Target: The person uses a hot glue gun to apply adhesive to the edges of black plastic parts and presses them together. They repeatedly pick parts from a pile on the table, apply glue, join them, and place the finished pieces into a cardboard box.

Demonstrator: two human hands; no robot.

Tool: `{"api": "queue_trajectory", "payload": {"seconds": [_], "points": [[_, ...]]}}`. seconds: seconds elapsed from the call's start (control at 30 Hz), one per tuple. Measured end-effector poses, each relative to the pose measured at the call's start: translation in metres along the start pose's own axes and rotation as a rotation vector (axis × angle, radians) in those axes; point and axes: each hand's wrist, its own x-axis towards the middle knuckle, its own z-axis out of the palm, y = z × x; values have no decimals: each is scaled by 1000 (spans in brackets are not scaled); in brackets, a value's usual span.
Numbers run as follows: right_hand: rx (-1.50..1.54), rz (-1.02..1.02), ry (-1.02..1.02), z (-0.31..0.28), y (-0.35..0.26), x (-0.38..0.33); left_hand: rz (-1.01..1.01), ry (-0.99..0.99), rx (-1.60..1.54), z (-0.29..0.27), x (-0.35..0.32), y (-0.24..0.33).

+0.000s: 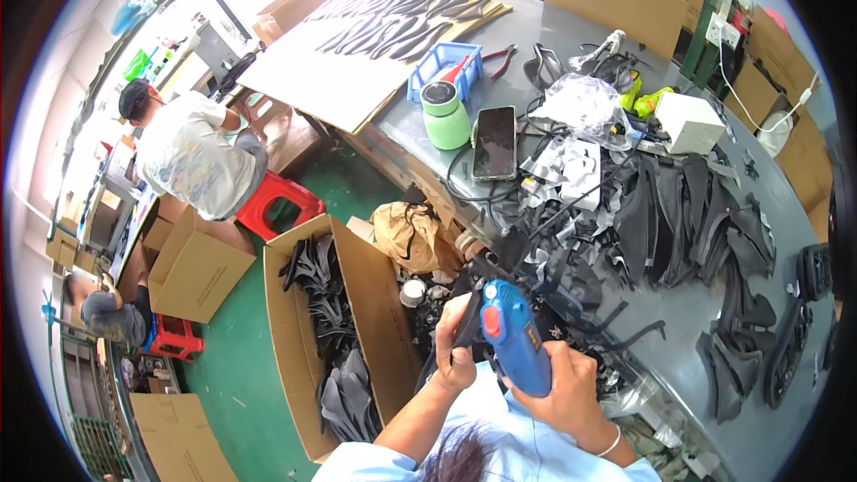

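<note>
My right hand is wrapped round the lower body of a blue handheld power tool with a red button near its top. Beside the tool's head, my left hand grips a dark, curved black piece between thumb and fingers. The tool's working end is hidden, so I cannot tell whether it touches the piece. Both hands are in front of my body, by the table's near edge. Just left of them stands an open cardboard box with several black curved pieces inside.
On the grey table lie black fabric-like pieces, scraps, a phone, a green flask, a blue basket and red-handled pliers. A white box stands farther right. Two people sit at the left, one on a red stool.
</note>
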Motion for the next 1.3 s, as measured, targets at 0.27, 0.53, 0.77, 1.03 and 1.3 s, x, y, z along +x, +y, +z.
{"api": "queue_trajectory", "payload": {"seconds": [0.27,0.53,0.77,1.03,1.3], "points": [[542,337,189,-12,6,38,-459,-49,-286,-2,-12,29],[617,350,301,-18,16,41,251,-138,-144,10,4,58],[725,337,188,-12,-1,41,-438,261,-673,66,-7,57],[284,186,56,6,3,13,-329,284,-764,23,37,60],[92,-33,-82,10,-7,-5,-196,425,-712,10,51,62]]}}
